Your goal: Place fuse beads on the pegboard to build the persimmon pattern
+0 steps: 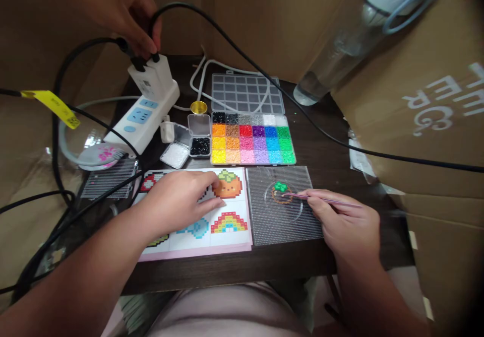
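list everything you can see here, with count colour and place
pegboard: 1, clear, front right of table
bead design: 1, green and brown, on pegboard
tweezers: 1, pinkish, in right hand, tip at bead design
pattern sheet: 1, white with pink edge, under left hand
bead box: 1, many colours, behind pegboard
power strip: 1, white, back left
another person's hand: 1, at plugs on the strip
bottle: 1, clear, back right
left hand: resting on sheet
right hand: holding tweezers
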Tool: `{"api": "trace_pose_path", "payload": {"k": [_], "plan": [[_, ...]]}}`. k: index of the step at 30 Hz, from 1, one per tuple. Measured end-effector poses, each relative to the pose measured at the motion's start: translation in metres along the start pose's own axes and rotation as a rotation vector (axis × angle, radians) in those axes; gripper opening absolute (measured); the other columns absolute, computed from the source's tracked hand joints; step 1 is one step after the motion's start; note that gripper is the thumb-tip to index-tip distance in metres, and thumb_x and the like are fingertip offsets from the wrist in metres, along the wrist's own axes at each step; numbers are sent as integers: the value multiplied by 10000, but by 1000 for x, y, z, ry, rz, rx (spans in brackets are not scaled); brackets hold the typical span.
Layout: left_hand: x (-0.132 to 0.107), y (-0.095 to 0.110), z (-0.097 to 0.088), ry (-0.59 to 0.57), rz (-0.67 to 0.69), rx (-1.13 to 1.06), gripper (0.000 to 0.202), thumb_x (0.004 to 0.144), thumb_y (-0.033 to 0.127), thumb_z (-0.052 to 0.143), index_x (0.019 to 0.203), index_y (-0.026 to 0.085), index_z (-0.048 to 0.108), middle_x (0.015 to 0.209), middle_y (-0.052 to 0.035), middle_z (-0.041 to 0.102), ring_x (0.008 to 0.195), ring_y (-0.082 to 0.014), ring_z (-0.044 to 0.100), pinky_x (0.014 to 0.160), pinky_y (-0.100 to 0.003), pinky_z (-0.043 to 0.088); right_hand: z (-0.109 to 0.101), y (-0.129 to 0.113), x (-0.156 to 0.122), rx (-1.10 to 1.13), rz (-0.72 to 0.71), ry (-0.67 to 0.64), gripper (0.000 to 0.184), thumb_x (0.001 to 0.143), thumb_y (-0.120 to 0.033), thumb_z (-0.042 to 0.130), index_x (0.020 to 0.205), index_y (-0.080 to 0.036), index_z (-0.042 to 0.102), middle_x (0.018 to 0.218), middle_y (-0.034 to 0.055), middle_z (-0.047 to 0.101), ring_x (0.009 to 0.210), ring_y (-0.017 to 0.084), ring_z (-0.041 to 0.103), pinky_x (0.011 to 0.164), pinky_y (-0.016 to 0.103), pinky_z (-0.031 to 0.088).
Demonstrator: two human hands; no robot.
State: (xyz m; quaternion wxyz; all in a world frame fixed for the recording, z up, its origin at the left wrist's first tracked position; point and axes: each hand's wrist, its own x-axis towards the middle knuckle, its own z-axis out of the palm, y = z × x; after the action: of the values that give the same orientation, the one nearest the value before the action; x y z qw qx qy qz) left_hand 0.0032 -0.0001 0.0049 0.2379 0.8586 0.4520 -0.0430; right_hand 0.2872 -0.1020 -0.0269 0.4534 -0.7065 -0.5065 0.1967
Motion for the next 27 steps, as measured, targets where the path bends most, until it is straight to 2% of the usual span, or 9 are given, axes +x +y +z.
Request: {"api": "trace_pose_path", "payload": {"k": [7,17,27], "plan": [[1,-3,2,-4,-7,-16,250,864,464,575,987,270,674,686,20,611,585,-170,544,561,-282,284,1,-3,2,27,-34,-16,98,810,-236,715,773,-233,805,785,44,788,729,214,759,737,342,651],[1,-4,4,-22,-15,1,285,883,483,543,996,252,666,719,3,617,597,-167,534,569,-285,284,1,-6,3,40,-67,-21,95,795,-212,720,784,-248,808,790,25,792,729,194,762,725,303,644],[-1,-5,4,-12,3,12,265,882,470,555,1006,263,667,695,7,613,585,-163,530,560,-288,279,2,-7,3,25,-60,-32,85,788,-222,724,773,-240,805,783,32,791,719,210,766,711,324,657]]}}
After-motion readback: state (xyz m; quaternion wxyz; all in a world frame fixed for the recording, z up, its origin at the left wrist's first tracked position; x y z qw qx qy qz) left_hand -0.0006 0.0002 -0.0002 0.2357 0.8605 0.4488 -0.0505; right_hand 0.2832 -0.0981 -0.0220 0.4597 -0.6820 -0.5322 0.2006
